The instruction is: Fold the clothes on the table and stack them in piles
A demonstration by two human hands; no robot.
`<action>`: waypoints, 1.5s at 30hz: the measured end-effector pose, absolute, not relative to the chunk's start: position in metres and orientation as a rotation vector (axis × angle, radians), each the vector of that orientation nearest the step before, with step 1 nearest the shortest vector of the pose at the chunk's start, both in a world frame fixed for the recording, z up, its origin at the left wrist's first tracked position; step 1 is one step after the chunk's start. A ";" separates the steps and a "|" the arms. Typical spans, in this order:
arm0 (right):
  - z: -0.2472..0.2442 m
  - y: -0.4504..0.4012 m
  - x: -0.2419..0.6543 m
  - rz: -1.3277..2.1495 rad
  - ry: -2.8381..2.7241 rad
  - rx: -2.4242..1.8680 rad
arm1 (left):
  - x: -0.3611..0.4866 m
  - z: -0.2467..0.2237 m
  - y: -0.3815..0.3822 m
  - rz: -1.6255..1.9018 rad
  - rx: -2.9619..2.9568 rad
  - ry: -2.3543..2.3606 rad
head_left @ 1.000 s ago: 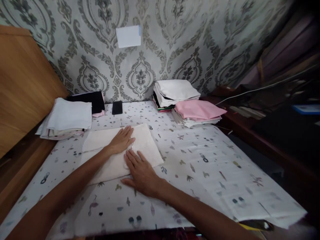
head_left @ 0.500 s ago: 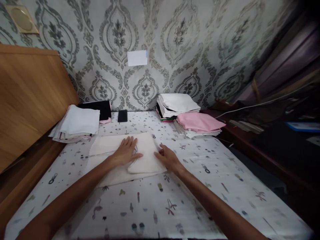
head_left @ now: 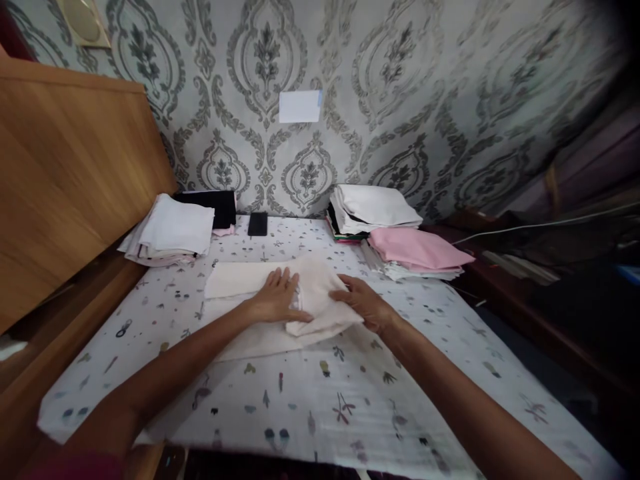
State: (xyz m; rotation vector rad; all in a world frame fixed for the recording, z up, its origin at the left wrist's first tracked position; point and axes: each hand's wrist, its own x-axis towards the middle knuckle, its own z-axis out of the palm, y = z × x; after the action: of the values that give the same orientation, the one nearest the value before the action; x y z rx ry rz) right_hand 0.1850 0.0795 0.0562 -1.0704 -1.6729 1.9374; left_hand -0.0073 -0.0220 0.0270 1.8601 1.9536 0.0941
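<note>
A cream cloth (head_left: 320,287) lies partly folded in the middle of the patterned bedsheet, its right part doubled over and its left part flat in layers. My left hand (head_left: 277,297) rests on it with the fingers spread, pressing down beside the folded part. At the right edge, my right hand (head_left: 364,303) grips the cloth, thumb on top and the other fingers partly hidden under it. The cloth bulges up between both hands.
White folded cloths (head_left: 177,227) are stacked at the left, near a black folded cloth (head_left: 213,209) and a dark phone (head_left: 258,225). At the back right are a white-topped stack (head_left: 375,205) and a pink cloth (head_left: 420,249) on another pile. A wooden cabinet (head_left: 85,140) borders the left side.
My right hand has taken hold of the cloth's right edge and lifted it, so the folded part now bulges. My left hand stays flat on the cloth. The camera view has shifted.
</note>
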 end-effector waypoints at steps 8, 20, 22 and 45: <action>0.091 0.072 0.191 1.777 -1.919 -0.960 | 0.007 0.023 -0.012 0.392 1.845 1.842; 0.109 -0.029 0.080 0.772 -2.941 -0.718 | -0.092 0.041 -0.071 1.426 0.600 1.225; 0.103 -0.049 0.068 0.685 -3.056 -0.689 | -0.099 0.035 -0.080 1.452 0.566 1.268; 0.030 -0.076 0.077 0.515 -2.904 -0.093 | -0.127 0.035 -0.085 1.100 1.589 2.407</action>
State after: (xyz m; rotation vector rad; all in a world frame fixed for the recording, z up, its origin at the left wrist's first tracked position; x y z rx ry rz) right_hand 0.0773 -0.0764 0.0297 -0.0927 -2.9043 0.5146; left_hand -0.1274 -0.0851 0.0352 1.5886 2.4070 1.0998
